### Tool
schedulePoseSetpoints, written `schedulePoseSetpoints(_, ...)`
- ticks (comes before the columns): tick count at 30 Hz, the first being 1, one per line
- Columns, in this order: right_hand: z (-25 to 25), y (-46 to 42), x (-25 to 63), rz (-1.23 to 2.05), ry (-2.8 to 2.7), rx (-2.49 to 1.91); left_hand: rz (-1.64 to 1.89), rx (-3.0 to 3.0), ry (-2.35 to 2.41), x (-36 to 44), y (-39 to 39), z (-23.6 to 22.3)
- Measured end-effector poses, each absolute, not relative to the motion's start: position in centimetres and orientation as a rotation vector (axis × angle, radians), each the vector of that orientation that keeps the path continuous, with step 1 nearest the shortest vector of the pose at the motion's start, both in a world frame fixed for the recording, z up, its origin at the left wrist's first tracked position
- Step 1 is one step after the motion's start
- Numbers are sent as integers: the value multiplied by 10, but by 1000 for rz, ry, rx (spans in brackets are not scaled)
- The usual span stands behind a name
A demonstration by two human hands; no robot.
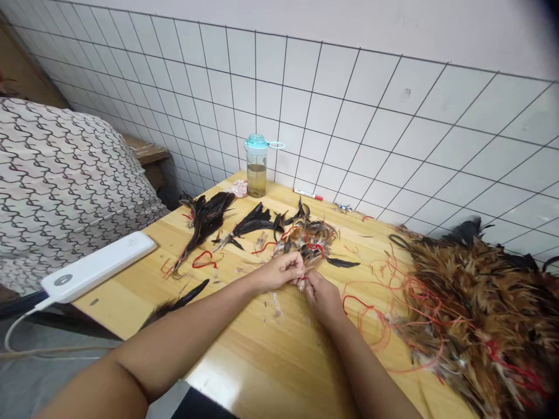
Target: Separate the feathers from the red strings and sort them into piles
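Note:
Near the middle of the wooden table, my left hand (283,271) and my right hand (322,295) meet around a small feather bundle (301,284). A bit of red string shows at its quill ends. Both hands are closed, with fingertips pinched on the bundle; the left fingers partly hide it. Just beyond them lies a loose pile of brown and black feathers (312,235) with red string among it. Farther left rest a black feather bunch (205,218) and a smaller black feather bunch (253,224). A red string loop (204,259) lies between them and my left arm.
A large heap of brown feathers (484,302) covers the table's right side, with tangled red strings (388,308) beside it. A water bottle (257,169) and a marker (308,194) are near the tiled wall. A white power strip (100,265) sits at the left edge.

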State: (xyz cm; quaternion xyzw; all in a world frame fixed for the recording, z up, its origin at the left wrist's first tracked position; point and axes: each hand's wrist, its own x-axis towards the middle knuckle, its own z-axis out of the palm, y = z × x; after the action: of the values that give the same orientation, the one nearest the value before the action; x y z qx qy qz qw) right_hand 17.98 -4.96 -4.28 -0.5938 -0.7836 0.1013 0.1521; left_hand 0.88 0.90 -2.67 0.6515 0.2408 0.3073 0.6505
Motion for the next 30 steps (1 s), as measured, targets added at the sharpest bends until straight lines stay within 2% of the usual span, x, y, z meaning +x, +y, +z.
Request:
schedulePoseSetpoints(11, -31, -52, 172, 163, -2260, -2065, 657, 1697, 592, 7, 8, -26)
schedulePoseSetpoints(30, -28, -51, 168, 37, -2343, -2102, 676, 1804, 698, 4, 10, -22)
